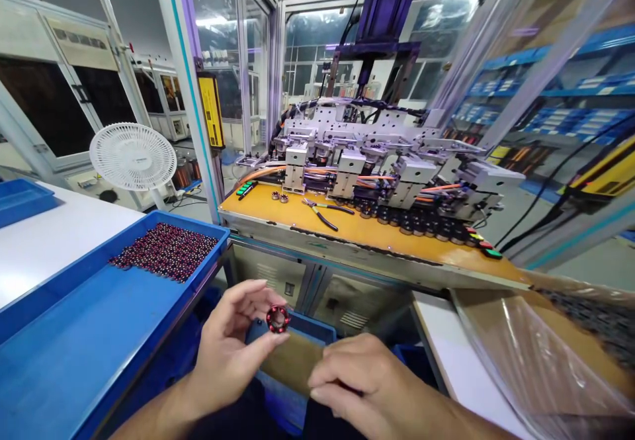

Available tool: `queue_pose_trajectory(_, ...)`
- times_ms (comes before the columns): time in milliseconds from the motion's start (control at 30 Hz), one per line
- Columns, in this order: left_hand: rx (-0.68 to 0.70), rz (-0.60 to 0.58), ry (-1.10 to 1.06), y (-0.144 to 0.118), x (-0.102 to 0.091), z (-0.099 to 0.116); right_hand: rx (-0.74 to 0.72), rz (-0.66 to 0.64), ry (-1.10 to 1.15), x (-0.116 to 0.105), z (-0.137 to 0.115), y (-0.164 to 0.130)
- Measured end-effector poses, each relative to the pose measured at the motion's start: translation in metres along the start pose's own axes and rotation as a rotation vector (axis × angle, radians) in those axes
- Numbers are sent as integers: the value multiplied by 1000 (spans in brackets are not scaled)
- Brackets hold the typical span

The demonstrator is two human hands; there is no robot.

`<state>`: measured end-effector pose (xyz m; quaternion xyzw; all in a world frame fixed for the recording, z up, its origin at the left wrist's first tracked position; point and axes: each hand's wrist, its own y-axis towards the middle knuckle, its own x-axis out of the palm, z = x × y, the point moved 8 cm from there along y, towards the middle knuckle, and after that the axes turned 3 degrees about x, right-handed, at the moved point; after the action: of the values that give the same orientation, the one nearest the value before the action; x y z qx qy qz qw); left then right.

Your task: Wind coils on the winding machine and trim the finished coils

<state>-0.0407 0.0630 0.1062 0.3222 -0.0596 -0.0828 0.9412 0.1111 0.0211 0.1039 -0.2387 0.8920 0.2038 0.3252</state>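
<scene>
My left hand [231,351] holds a small ring-shaped wound coil part [278,319], red and black, pinched between thumb and fingertips. My right hand [364,384] hovers low at the centre with its fingers curled downward; whether it holds anything is hidden. Both hands are above a blue bin [302,334] with a brown cardboard piece [292,360] in it. To the left, a large blue tray [74,347] carries a pile of several similar red coil parts [166,251].
Ahead stands a winding machine [377,162] on a yellow bench top [357,228], with pliers [322,212] and a row of dark coils along it. A white fan [133,157] stands at left. Clear plastic bag [536,354] lies at right on a white surface.
</scene>
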Motion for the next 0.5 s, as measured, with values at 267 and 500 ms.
queue_pose_trajectory(267,104,-138,-9,-20,17,-1,288,274,820,12,33,12)
queue_pose_trajectory(500,-44,-102,-52,-24,8,-16,309,344,953,37,50,-3)
